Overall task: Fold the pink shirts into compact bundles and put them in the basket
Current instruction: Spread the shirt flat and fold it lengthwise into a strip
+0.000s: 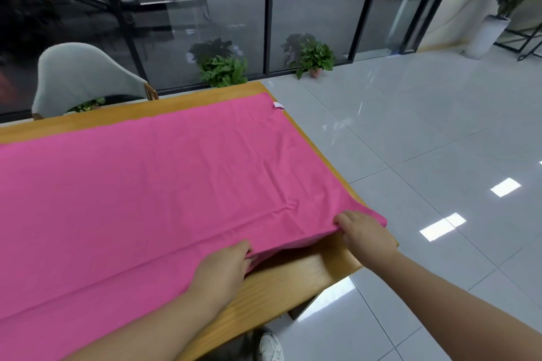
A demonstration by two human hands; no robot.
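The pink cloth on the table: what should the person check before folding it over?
1. Left hand grips the near edge of the flat pink fabric: ok.
2. Right hand grips the near right corner: ok.
3. Fabric lies smooth: mostly ok, with small wrinkles near the hands.
4. Fabric rests on the wooden table: ok.
5. Basket within reach: cannot tell, none in view.

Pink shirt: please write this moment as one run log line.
pink shirt spread on table | left hand grips near edge | right hand grips corner
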